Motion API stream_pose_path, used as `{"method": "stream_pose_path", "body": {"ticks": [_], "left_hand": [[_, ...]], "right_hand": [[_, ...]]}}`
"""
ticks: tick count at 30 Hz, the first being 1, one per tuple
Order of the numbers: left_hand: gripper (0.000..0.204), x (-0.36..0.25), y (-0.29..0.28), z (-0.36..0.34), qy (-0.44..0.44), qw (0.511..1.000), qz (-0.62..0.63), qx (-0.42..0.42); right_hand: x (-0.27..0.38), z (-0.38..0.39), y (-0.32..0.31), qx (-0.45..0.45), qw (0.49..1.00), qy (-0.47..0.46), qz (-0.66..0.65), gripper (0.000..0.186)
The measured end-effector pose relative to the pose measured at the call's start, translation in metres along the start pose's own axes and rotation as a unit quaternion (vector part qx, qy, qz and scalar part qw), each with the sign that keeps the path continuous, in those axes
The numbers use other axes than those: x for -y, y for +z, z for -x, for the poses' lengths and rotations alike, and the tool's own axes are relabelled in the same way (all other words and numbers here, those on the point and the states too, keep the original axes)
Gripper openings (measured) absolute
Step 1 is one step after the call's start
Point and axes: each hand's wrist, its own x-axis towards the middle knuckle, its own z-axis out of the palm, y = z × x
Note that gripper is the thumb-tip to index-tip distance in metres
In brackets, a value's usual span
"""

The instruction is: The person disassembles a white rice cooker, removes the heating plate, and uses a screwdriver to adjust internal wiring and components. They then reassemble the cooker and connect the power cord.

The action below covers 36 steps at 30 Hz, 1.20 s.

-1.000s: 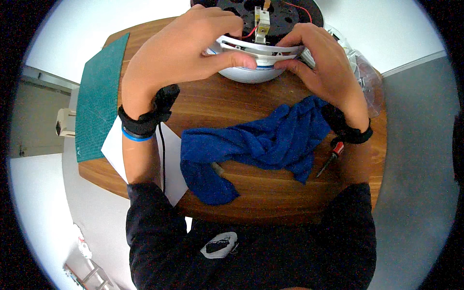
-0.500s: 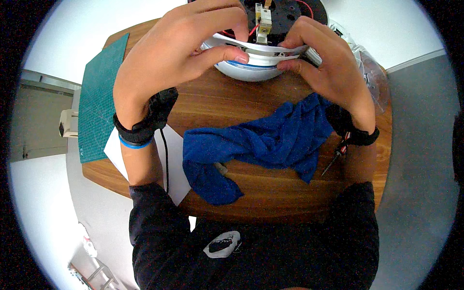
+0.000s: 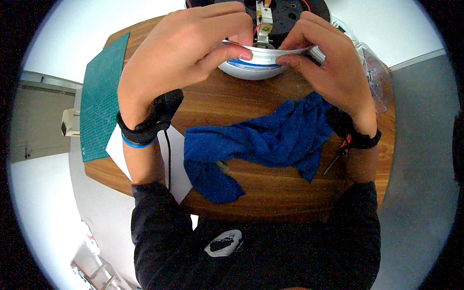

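Observation:
At the far side of the table is a round device with a white curved shell, a blue stripe and a black inner plate dotted with holes. A pale bracket stands up from its middle. My left hand pinches the white rim on the left, thumb on the near side and fingers over the inner edge. On the right, my right hand grips the same rim between thumb and fingers. My fingertips are partly hidden behind the rim, and the device's far part is cut off by the frame.
Nearer me lies a crumpled blue cloth, with a thin pointed tool with a red part to its right. White paper sits under my left forearm. A green cutting mat covers the left edge; a clear plastic bag is at right.
The dark gap between the white rim's upper strip and the shell below it has narrowed between my hands. Both hands keep their hold, with my left shifted slightly right.

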Motion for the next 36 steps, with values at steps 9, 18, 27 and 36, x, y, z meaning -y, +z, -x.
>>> {"method": "stream_pose_path", "body": {"ticks": [9, 18, 27, 36], "left_hand": [[0.025, -0.016, -0.01, -0.004, -0.029, 0.994, -0.101, 0.026], [0.028, -0.009, -0.014, 0.006, -0.038, 0.991, -0.122, 0.047], [0.044, -0.005, -0.008, 0.021, -0.035, 0.992, -0.111, 0.052], [0.046, -0.024, -0.025, 0.024, -0.085, 0.981, -0.17, 0.031]], "right_hand": [[-0.001, 0.001, 0.001, -0.008, 1.0, 0.004, 0.015, 0.018], [-0.012, 0.003, 0.01, -0.042, 0.999, -0.029, 0.016, 0.032], [-0.005, 0.022, 0.021, 0.037, 0.956, -0.149, 0.25, 0.036], [0.011, 0.034, 0.003, -0.067, 0.971, -0.086, 0.212, 0.07]]}}
